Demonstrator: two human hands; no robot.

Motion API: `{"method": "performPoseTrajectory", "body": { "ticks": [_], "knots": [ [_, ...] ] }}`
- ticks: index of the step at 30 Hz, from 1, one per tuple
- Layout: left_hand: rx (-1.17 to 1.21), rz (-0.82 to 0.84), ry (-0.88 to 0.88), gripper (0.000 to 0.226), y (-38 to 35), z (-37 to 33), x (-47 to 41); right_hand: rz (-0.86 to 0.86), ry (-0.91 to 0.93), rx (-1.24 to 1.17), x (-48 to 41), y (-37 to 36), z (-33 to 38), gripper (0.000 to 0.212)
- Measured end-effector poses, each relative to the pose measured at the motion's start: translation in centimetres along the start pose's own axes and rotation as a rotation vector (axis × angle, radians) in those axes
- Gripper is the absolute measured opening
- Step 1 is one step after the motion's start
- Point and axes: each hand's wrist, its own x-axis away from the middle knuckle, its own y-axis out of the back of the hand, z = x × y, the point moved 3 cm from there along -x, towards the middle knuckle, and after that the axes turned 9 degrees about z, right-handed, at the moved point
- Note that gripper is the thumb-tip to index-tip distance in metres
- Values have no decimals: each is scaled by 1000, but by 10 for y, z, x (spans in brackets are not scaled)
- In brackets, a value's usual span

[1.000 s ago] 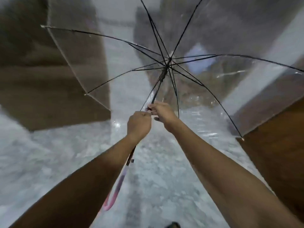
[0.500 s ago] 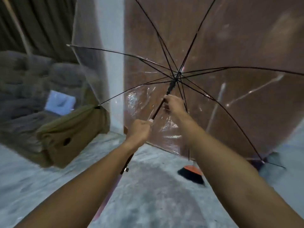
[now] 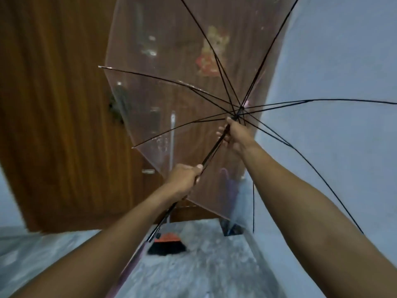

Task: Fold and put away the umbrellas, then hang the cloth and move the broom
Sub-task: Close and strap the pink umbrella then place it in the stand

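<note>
A person holds a clear, open umbrella (image 3: 176, 108) out before a wooden door (image 3: 53, 104), its canopy spread wide and tilted toward the corner by a pale wall (image 3: 333, 61). The left hand (image 3: 184, 177) is clenched round the thin black shaft low down. The right hand (image 3: 234, 136) grasps the shaft higher, fingers curled just below the point where the ribs meet. The step in hand appears to be closing the umbrella. It should prove light but springy, with thin ribs that bend easily and a slick plastic skin apt to crease, so the sound hold is on the shaft and its sliding runner, not on ribs or canopy. A broom (image 3: 167, 244) with an orange-topped black head stands on the grey floor (image 3: 193, 272) below the hands, near the door
</note>
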Motion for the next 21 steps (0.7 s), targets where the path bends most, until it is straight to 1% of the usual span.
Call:
{"method": "performPoseTrajectory", "body": {
  "ticks": [3, 7, 10, 13, 17, 21],
  "knots": [
    [-43, 150, -80, 50, -19, -5, -43, -62, -42, -29, -32, 46, 0, 37],
    [-52, 273, -164, 56, -38, -14, -107, -158, -39, -21, -81, 87, 5, 44],
    [-31, 299, -223, 51, -46, -17, -167, -213, -9, -14, -127, 102, 16, 45],
    [69, 305, -248, 52, -43, -25, -233, -256, 21, 8, -176, 102, 33, 44],
    [132, 329, -247, 52, -39, -38, -306, -297, 77, -75, -231, 100, 49, 42],
    [273, 317, -205, 51, -48, -52, -376, -226, 39, -181, -270, 79, 32, 45]
  ]
}}
